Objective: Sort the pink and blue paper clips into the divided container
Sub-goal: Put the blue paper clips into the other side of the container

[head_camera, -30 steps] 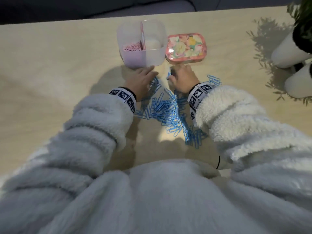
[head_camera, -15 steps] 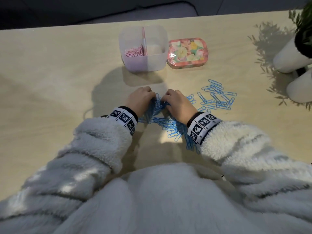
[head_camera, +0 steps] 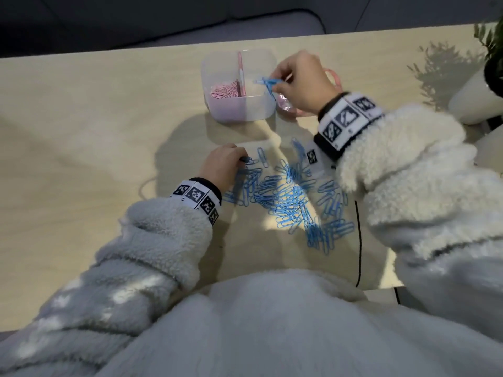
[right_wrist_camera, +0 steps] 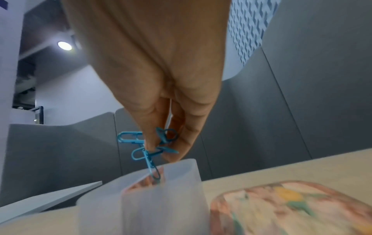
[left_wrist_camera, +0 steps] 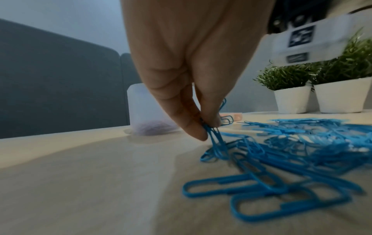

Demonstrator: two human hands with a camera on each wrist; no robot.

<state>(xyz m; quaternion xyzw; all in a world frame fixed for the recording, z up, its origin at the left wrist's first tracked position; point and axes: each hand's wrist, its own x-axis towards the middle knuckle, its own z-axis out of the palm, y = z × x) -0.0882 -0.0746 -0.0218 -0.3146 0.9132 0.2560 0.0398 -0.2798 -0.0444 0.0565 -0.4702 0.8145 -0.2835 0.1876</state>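
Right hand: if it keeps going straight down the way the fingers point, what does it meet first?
Probably the divided container: the right hand pinches blue clips over its seemingly empty right compartment. Depth unclear.

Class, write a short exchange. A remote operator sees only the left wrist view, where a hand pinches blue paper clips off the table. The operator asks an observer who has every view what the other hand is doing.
Operator: Where is the right hand?
Observer: Raised over the divided container, pinching a small bunch of blue clips.
Operator: Over which compartment?
Observer: The right one. The pink clips lie in the left one.
Operator: Have they been released?
Observer: Not yet. In the right wrist view, one clip dangles into the opening, with the rest in the grip.
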